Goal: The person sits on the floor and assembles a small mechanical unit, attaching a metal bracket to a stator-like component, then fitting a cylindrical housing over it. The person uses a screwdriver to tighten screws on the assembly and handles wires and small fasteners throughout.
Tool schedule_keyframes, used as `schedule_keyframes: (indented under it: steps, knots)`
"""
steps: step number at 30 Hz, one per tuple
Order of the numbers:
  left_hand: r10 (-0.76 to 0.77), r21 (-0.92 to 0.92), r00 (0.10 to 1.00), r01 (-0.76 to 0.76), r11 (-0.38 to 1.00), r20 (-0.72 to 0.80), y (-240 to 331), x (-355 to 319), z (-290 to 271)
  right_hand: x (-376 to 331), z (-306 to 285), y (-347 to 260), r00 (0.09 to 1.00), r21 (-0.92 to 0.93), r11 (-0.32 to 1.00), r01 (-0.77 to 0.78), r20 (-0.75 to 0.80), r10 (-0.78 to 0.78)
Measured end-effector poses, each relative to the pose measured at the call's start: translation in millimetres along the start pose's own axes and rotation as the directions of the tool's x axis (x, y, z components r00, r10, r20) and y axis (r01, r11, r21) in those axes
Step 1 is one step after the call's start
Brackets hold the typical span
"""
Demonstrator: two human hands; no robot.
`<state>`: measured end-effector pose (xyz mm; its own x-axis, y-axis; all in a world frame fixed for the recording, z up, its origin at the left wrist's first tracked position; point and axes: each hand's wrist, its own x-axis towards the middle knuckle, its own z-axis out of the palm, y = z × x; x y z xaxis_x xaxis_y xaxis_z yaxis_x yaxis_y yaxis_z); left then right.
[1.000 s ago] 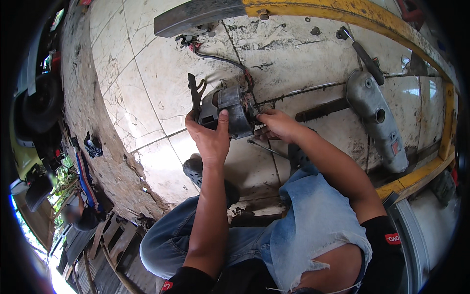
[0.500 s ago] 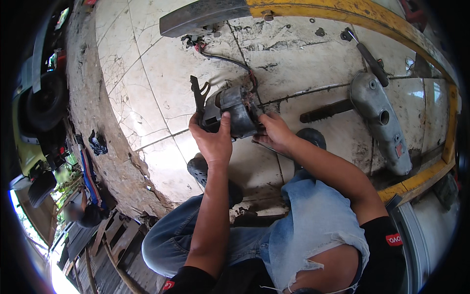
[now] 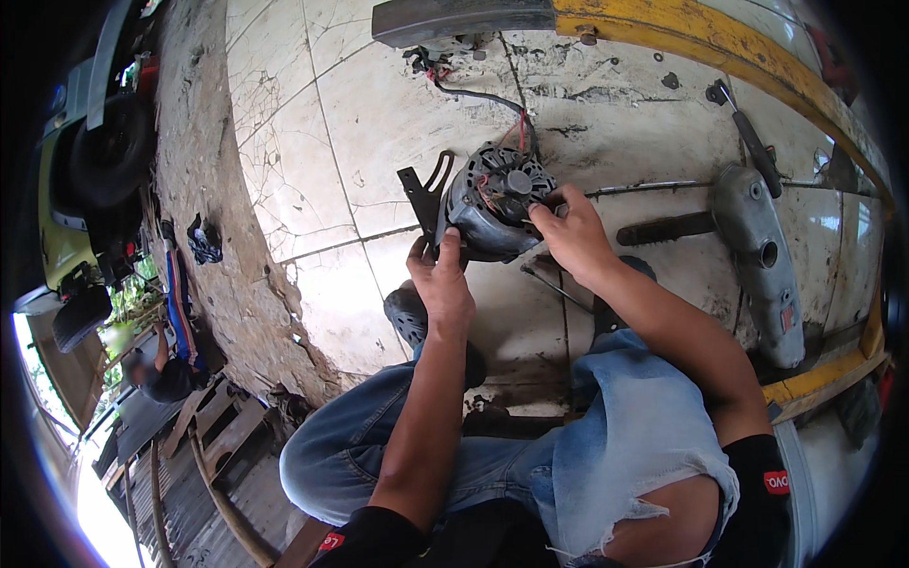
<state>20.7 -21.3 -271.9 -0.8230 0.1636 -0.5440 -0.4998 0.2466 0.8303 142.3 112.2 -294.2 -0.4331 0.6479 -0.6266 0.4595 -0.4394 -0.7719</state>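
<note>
A grey metal alternator is tilted above the tiled floor between my hands, its vented end with red wires facing up. My left hand grips its left side, thumb on the housing and fingers by the dark slotted bracket. At the right rim my right hand has its thumb and fingers closed on the alternator's edge; the fingertips are partly hidden. From the far side a black cable runs to a connector cluster. Below the alternator lies a thin bent metal rod.
Right of me lie a wire brush, a grey valve cover and a black-handled tool. A yellow metal frame borders the far and right sides. Off to the left are another person and a vehicle tyre.
The alternator has been turned so its vented, wired end now faces up. My right hand has moved from its lower side up to the rim. The whole view has shifted slightly.
</note>
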Motion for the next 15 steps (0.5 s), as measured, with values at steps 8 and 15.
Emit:
schedule_keyframes:
  steps: [8,15]
  knots:
    - [-0.142,-0.155,0.977,0.167,0.974,0.156,-14.7,-8.5,13.0,1.8,-30.1,-45.2,0.986,-0.366,0.920,0.141,-0.026,-0.162]
    - [-0.244,0.059,0.962,0.238,0.969,0.125,-7.3,-31.3,25.4,6.9,-42.0,-46.3,0.971,-0.426,0.882,0.202,-0.032,-0.238]
